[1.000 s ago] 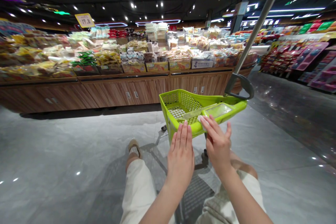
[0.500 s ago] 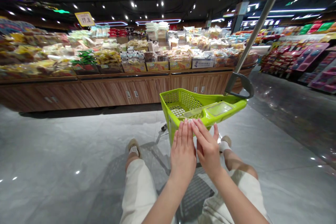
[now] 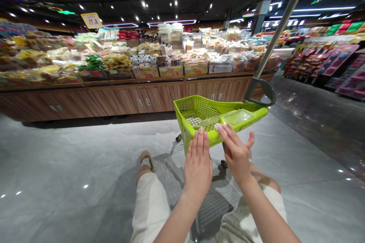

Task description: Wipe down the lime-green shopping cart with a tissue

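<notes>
A green plastic shopping cart (image 3: 203, 108) stands in front of me, its near edge crossing below a clear-covered panel (image 3: 238, 117). My left hand (image 3: 197, 159) lies flat with fingers stretched forward, fingertips at the cart's near edge; nothing shows in it. Farther right, my right hand (image 3: 236, 152) presses a small white tissue (image 3: 218, 126) against the green edge under its fingertips. Only a bit of that tissue shows, so whether it is paper or cloth is unclear. The right thumb sticks out to the side.
Behind the cart runs a wooden display counter (image 3: 137, 100) stacked with packaged snacks (image 3: 171, 53). A metal pole (image 3: 285, 22) rises from a grey loop (image 3: 264, 91) at the cart's right end. Shelves of goods (image 3: 327, 60) stand at the right. My legs are on both sides of the cart's frame.
My right hand has slid right along the cart's edge with the white tissue, away from my left hand. The left hand stays almost in place.
</notes>
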A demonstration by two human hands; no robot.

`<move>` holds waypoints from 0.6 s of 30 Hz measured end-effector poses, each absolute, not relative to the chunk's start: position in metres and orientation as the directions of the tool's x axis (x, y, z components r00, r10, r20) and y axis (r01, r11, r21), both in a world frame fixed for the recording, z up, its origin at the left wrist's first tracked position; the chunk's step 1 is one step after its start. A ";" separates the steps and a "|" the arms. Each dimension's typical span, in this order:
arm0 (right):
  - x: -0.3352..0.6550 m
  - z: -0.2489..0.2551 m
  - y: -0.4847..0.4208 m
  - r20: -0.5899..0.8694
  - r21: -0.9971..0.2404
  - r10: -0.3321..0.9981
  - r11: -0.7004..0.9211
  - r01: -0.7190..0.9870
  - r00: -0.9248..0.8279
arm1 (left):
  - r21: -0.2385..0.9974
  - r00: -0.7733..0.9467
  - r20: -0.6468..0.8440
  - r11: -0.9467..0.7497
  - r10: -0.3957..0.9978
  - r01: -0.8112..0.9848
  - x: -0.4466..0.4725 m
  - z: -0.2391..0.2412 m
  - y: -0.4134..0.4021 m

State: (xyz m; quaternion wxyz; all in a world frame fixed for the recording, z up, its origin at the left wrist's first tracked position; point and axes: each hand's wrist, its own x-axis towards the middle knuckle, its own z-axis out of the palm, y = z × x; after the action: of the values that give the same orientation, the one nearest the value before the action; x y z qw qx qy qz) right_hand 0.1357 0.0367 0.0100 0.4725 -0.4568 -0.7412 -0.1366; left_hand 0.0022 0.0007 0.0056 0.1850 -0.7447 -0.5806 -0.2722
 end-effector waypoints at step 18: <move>0.129 0.011 0.030 0.821 -0.236 0.548 0.581 0.779 -0.160 | 0.108 0.158 0.617 -0.282 0.771 0.953 0.003 0.010 -0.005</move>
State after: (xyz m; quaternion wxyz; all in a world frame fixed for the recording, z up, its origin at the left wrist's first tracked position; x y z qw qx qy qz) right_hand 0.1290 0.0300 0.0109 0.4745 -0.4414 -0.7518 -0.1219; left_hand 0.0032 -0.0048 0.0104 0.1553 -0.7448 -0.5788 -0.2935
